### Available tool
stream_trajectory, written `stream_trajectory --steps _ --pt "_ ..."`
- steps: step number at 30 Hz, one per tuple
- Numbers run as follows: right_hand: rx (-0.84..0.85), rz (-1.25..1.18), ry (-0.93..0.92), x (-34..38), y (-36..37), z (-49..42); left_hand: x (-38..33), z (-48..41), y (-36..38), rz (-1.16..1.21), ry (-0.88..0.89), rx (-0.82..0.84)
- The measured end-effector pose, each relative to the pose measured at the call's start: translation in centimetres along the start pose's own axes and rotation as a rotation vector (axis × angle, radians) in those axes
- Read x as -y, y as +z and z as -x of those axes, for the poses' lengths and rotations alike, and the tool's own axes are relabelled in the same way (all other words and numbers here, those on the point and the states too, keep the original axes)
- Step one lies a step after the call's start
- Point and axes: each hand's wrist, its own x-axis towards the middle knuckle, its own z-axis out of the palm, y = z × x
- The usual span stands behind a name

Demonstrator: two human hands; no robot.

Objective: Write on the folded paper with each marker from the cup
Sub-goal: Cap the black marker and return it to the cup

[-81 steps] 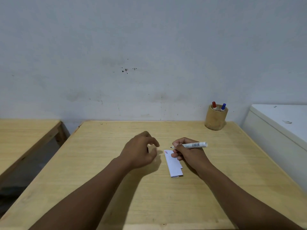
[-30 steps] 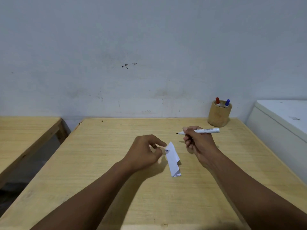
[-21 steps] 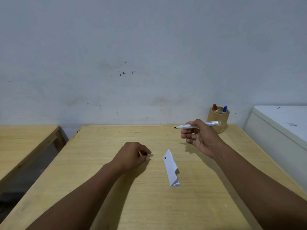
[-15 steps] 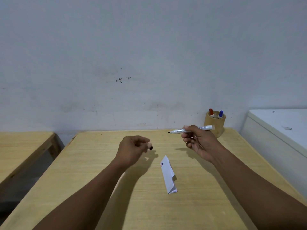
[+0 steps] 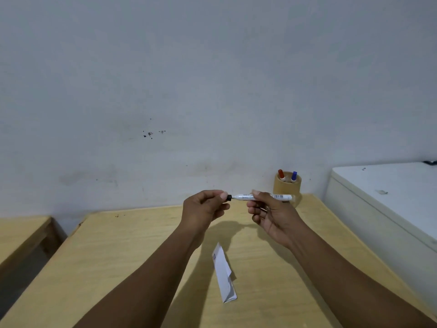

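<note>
My right hand (image 5: 272,214) grips a white marker (image 5: 246,197) level above the table, its tip end pointing left. My left hand (image 5: 204,208) pinches the marker's black cap (image 5: 229,197), which sits at the tip end of the marker. The folded white paper (image 5: 223,273) lies flat on the wooden table (image 5: 118,268) below both hands, with short marks at its far end. A tan cup (image 5: 287,185) at the table's back right holds a red-capped marker (image 5: 281,174) and a blue-capped marker (image 5: 294,176).
A white cabinet (image 5: 383,200) stands right of the table. A second wooden table (image 5: 21,235) sits at the left across a narrow gap. A grey wall (image 5: 212,91) rises directly behind the table.
The right hand lifted the marker off the paper. The left hand let go of the paper, picked up the black cap and brought it to the marker's tip. The view tilted up.
</note>
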Motion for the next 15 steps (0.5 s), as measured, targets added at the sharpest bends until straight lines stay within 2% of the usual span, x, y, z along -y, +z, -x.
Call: stream_trajectory --steps 7,15 --pt "0.045 -0.002 -0.077 0.4 -0.4 0.2 -0.4 -0.8 1.6 -0.007 0.053 -0.038" --pt "0.046 -0.034 -0.112 0.9 -0.7 0.1 -0.5 -1.7 2.9 -0.084 0.081 0.055"
